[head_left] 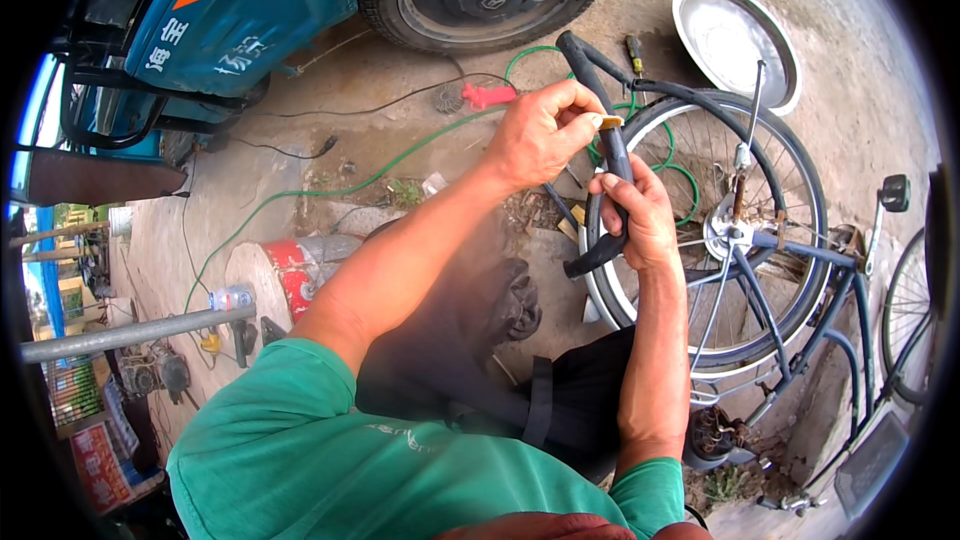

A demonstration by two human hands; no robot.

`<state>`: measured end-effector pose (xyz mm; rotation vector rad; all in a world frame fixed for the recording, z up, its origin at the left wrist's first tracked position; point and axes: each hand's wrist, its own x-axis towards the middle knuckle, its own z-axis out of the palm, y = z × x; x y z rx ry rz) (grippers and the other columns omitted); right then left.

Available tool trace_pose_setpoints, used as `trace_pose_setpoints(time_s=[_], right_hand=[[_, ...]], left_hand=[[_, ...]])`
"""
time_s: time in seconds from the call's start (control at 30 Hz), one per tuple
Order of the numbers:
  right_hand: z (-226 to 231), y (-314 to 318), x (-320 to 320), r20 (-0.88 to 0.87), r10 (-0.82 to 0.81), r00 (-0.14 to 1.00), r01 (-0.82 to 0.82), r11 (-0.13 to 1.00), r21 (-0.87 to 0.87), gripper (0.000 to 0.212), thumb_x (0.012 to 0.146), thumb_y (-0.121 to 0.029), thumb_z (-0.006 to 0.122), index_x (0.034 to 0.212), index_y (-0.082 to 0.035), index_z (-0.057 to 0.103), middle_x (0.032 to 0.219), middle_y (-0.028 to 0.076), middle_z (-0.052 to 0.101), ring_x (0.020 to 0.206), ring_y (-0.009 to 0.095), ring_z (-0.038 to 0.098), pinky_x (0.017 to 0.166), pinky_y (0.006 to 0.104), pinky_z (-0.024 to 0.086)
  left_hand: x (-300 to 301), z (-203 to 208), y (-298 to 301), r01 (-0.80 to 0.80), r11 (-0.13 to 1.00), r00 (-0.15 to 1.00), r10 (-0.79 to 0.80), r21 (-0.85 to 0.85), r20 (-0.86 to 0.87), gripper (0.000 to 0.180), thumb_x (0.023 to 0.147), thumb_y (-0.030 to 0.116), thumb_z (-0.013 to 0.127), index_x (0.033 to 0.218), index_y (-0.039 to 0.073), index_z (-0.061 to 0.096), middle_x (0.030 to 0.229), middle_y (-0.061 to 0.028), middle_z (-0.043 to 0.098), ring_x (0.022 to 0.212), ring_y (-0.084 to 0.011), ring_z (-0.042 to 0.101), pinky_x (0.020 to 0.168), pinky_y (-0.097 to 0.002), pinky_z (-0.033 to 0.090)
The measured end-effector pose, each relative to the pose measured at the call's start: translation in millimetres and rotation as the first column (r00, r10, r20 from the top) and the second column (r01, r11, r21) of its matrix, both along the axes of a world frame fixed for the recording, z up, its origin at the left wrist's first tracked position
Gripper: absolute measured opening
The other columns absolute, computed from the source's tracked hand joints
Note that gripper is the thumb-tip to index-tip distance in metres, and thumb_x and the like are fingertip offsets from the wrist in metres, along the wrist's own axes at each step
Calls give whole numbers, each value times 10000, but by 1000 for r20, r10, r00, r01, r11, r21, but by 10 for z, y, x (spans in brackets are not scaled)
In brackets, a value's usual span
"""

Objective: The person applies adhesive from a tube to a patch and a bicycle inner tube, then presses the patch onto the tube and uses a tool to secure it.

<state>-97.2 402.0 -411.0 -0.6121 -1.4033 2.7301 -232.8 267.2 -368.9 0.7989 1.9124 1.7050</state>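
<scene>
A black bicycle inner tube (584, 72) is stretched in front of me, one part looping over the wheel at the right. My right hand (645, 215) is closed round its lower part, thumb on top; below that, a short bent length of tube hangs. The fingers of my left hand (542, 135) pinch a small yellowish strip (610, 123) lying across the tube, just above my right hand. Whether the strip is stuck to the rubber I cannot tell. Beside the tube is a bicycle wheel (640, 312) with a pale rim, still on its blue frame (775, 345).
A screwdriver (635, 55) and a silver basin (740, 45) lie beyond the wheel. A green hose (370, 180) crosses the ground near a pink tool (488, 95). A teal vehicle (270, 10) stands at the far left, and a metal pipe (130, 335) juts in from the left.
</scene>
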Motion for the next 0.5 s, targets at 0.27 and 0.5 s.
trace_pose_setpoints(time_s=[0.27, 0.5], right_hand=[[13, -4, 1, 15, 1, 1000, -1, 1000, 17, 409, 925, -81, 622, 1321, -15, 544, 867, 57, 679, 473, 43, 453, 418, 174, 326], [19, -12, 0, 19, 1, 1000, -2, 1000, 23, 396, 924, -84, 629, 1306, -16, 548, 869, 57, 680, 475, 44, 452, 418, 177, 327]], left_hand=[[-20, -17, 16, -62, 992, 990, 47, 107, 131, 91, 946, 78, 639, 996, 3, 651, 831, -5, 652, 706, -54, 574, 639, -224, 488], [-28, -27, 7, -59, 993, 991, 46, 102, 125, 91, 944, 76, 644, 995, 1, 651, 822, 0, 645, 706, -48, 576, 633, -225, 485]])
